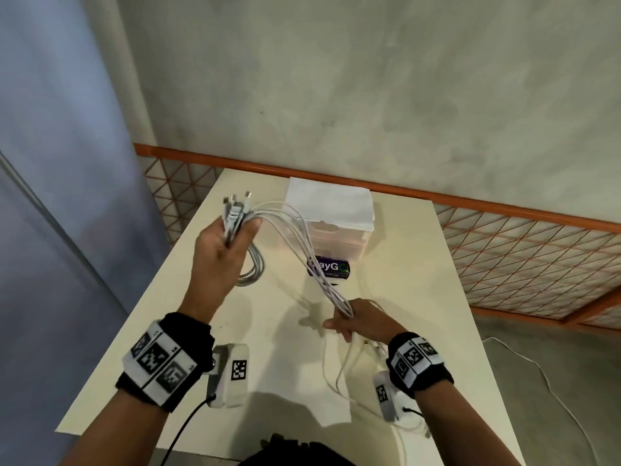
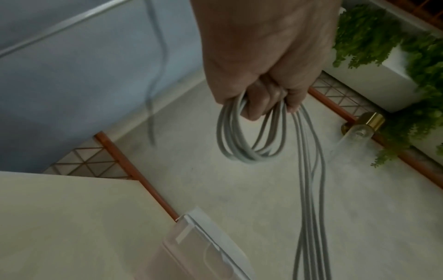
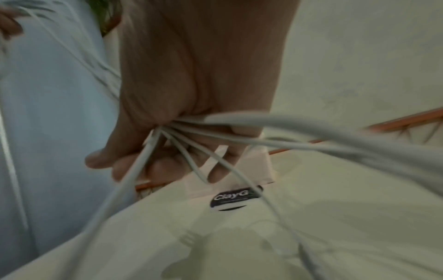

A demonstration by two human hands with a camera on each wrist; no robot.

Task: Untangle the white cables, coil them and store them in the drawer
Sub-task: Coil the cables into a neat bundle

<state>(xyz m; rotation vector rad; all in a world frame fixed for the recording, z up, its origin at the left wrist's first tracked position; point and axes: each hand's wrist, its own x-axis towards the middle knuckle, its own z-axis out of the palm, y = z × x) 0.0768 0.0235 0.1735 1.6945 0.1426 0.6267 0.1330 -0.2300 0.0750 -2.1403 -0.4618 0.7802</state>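
Observation:
My left hand (image 1: 224, 250) is raised above the table's left side and grips a bundle of white cables (image 1: 295, 237), their plug ends (image 1: 235, 205) sticking up above the fist. A coil of loops (image 2: 249, 136) hangs from that hand (image 2: 263, 75). The strands arc right and down to my right hand (image 1: 359, 319), which holds them low over the table. Behind that hand (image 3: 191, 113) the loose ends (image 3: 311, 140) fan out and trail toward the front edge. The translucent white drawer unit (image 1: 331, 223) stands at the back of the table, its drawers closed.
The cream table (image 1: 420, 297) carries a dark oval sticker (image 1: 332, 269) in front of the drawer unit. An orange mesh fence (image 1: 524, 250) runs behind and to the right. Another white cable (image 1: 544, 375) lies on the floor at the right. Green plants (image 2: 388, 34) show in the left wrist view.

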